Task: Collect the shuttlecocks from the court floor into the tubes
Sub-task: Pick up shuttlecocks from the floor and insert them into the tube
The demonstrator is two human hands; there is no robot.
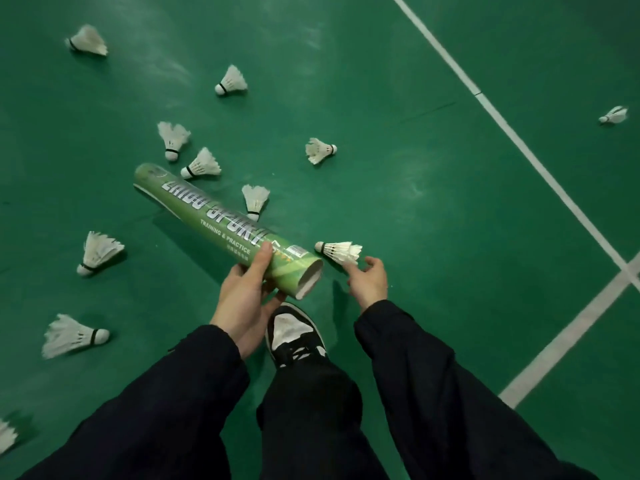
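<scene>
Tube (221, 223), green cardboard, runs diagonally: far end resting on the green floor (398, 202), open mouth raised toward the person. Left hand (246, 299) grips the tube near that mouth, thumb across the top. Right hand (369, 282), just right of the mouth, pinches the feathers of one shuttlecock (341, 252), cork pointing at the tube. Eleven more shuttlecocks lie scattered around the tube. One shoe (294, 336) stands below the mouth.
</scene>
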